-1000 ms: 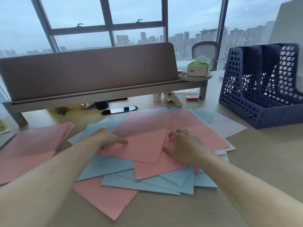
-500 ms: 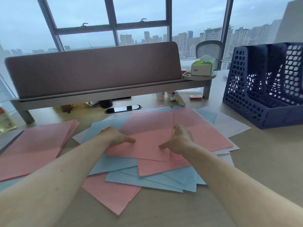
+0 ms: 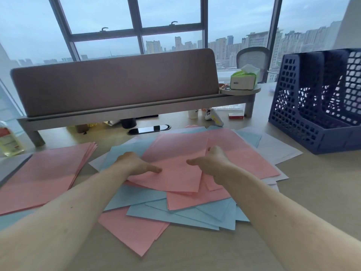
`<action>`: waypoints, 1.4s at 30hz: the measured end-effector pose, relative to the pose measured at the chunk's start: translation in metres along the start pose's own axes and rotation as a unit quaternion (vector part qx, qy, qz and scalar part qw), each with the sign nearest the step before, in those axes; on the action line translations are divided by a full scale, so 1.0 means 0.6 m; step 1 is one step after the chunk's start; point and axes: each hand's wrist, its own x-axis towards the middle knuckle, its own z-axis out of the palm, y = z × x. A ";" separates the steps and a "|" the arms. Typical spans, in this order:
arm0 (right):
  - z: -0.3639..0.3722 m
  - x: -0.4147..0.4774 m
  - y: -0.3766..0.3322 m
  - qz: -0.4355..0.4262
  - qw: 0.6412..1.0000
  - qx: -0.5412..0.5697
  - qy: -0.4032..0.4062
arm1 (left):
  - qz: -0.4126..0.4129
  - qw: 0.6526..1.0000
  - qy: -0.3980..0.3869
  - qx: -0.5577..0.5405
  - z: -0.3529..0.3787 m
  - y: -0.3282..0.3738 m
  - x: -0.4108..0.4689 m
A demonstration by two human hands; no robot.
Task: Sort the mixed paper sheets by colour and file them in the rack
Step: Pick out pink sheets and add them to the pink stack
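Observation:
A loose pile of pink, blue [image 3: 136,196] and white sheets [image 3: 277,151] covers the middle of the desk. On top lies a pink sheet [image 3: 175,177]. My left hand [image 3: 134,165] holds its left edge, thumb pressed on the paper. My right hand [image 3: 212,163] is turned on its side at the sheet's right edge, thumb pointing left across it and fingers curled at the rim. A sorted stack of pink sheets [image 3: 43,177] lies to the left. The dark blue mesh file rack [image 3: 304,122] stands at the right, and its slots look empty.
A raised shelf with a mauve divider panel [image 3: 117,89] runs along the back. On its right end sits a tissue box [image 3: 243,79]. A bottle [image 3: 8,141] stands at the far left. Small items, among them a red box [image 3: 236,116], lie under the shelf.
My right hand has rolled from lying flat on the pile onto its side at the top pink sheet's right edge. The left hand stayed on the sheet's left edge.

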 end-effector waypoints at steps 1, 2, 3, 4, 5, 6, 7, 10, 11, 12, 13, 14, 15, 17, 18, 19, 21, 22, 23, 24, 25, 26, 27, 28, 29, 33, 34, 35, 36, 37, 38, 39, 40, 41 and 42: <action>0.003 -0.003 -0.004 0.000 1.000 0.016 -0.012 | -0.004 1.000 -0.007 -0.008 -0.003 0.001 -0.002; 0.004 -0.003 -0.006 0.001 0.999 0.031 -0.021 | -0.006 1.000 -0.012 -0.014 -0.005 0.002 -0.002; 0.005 -0.001 -0.006 0.004 0.999 0.050 -0.023 | -0.008 1.000 -0.015 -0.019 -0.006 0.003 -0.002; 0.004 -0.001 -0.006 0.008 0.998 0.063 -0.019 | -0.009 0.999 -0.014 -0.028 -0.007 0.002 -0.001; 0.004 0.004 -0.004 0.013 0.997 0.070 -0.013 | -0.010 0.999 -0.016 -0.038 -0.006 0.000 0.001; 0.002 0.008 -0.001 0.017 0.997 0.072 -0.007 | -0.007 0.998 -0.023 -0.052 -0.006 -0.001 0.004; 0.000 0.010 0.000 0.020 0.997 0.069 -0.005 | 0.002 0.997 -0.030 -0.075 -0.005 -0.002 0.005; -0.013 0.018 0.006 0.015 1.000 0.021 -0.011 | 0.048 0.987 -0.039 -0.150 0.000 0.016 -0.011; -0.022 0.020 0.007 -0.002 1.000 -0.012 -0.006 | 0.057 0.981 -0.051 -0.178 0.004 0.030 -0.019; -0.034 0.023 0.006 -0.022 0.999 -0.050 0.003 | 0.064 0.974 -0.068 -0.207 0.011 0.046 -0.027; -0.049 0.028 0.005 -0.039 0.995 -0.088 0.016 | 0.070 0.968 -0.083 -0.228 0.018 0.063 -0.036; -0.069 0.031 0.002 -0.050 0.990 -0.127 0.031 | 0.078 0.963 -0.095 -0.239 0.028 0.078 -0.045; -0.090 0.036 0.001 -0.054 0.983 -0.167 0.051 | 0.088 0.962 -0.102 -0.239 0.040 0.093 -0.052; -0.136 0.040 0.004 -0.063 0.968 -0.227 0.086 | 0.108 0.960 -0.109 -0.233 0.068 0.115 -0.058; -0.157 0.041 0.011 -0.068 0.962 -0.244 0.100 | 0.115 0.960 -0.105 -0.230 0.079 0.124 -0.060; -0.173 0.045 0.019 -0.069 0.956 -0.260 0.113 | 0.119 0.961 -0.097 -0.231 0.088 0.132 -0.061; -0.194 0.046 0.036 -0.072 0.947 -0.285 0.131 | 0.108 0.958 -0.093 -0.249 0.095 0.146 -0.061; -0.199 0.045 0.045 -0.072 0.944 -0.292 0.134 | 0.094 0.953 -0.103 -0.268 0.095 0.153 -0.061; -0.202 0.047 0.055 -0.070 0.943 -0.297 0.136 | 0.078 0.945 -0.120 -0.293 0.093 0.161 -0.063; -0.204 0.046 0.063 -0.067 0.942 -0.298 0.137 | 0.062 0.934 -0.140 -0.323 0.091 0.168 -0.067; -0.206 0.046 0.070 -0.064 0.943 -0.297 0.137 | 0.044 0.922 -0.162 -0.350 0.088 0.175 -0.072; -0.206 0.045 0.076 -0.060 0.945 -0.292 0.138 | 0.029 0.909 -0.182 -0.374 0.086 0.181 -0.075; -0.207 0.044 0.082 -0.057 0.948 -0.282 0.136 | 0.019 0.896 -0.197 -0.398 0.086 0.186 -0.076; -0.207 0.043 0.087 -0.056 0.951 -0.271 0.137 | 0.013 0.884 -0.206 -0.420 0.086 0.189 -0.077; -0.207 0.045 0.090 -0.059 0.953 -0.263 0.138 | 0.009 0.876 -0.212 -0.432 0.089 0.193 -0.078; -0.209 0.050 0.096 -0.064 0.955 -0.257 0.135 | -0.002 0.879 -0.223 -0.422 0.106 0.213 -0.089; -0.210 0.050 0.098 -0.067 0.954 -0.258 0.135 | -0.005 0.883 -0.227 -0.411 0.108 0.219 -0.096; -0.210 0.050 0.099 -0.069 0.954 -0.259 0.135 | -0.008 0.887 -0.228 -0.400 0.111 0.225 -0.102; -0.210 0.048 0.099 -0.072 0.953 -0.260 0.135 | -0.009 0.894 -0.223 -0.388 0.113 0.229 -0.107; -0.211 0.048 0.100 -0.075 0.953 -0.261 0.134 | -0.004 0.903 -0.214 -0.372 0.117 0.232 -0.109; -0.211 0.046 0.100 -0.078 0.953 -0.261 0.131 | 0.008 0.913 -0.200 -0.355 0.121 0.234 -0.111; -0.211 0.045 0.100 -0.083 0.953 -0.261 0.129 | 0.026 0.923 -0.180 -0.340 0.124 0.235 -0.112; -0.210 0.044 0.099 -0.091 0.951 -0.264 0.130 | 0.046 0.928 -0.157 -0.334 0.124 0.232 -0.113; -0.209 0.042 0.097 -0.106 0.949 -0.268 0.132 | 0.065 0.932 -0.138 -0.329 0.121 0.226 -0.113; -0.206 0.040 0.094 -0.124 0.945 -0.270 0.134 | 0.082 0.938 -0.115 -0.317 0.116 0.214 -0.110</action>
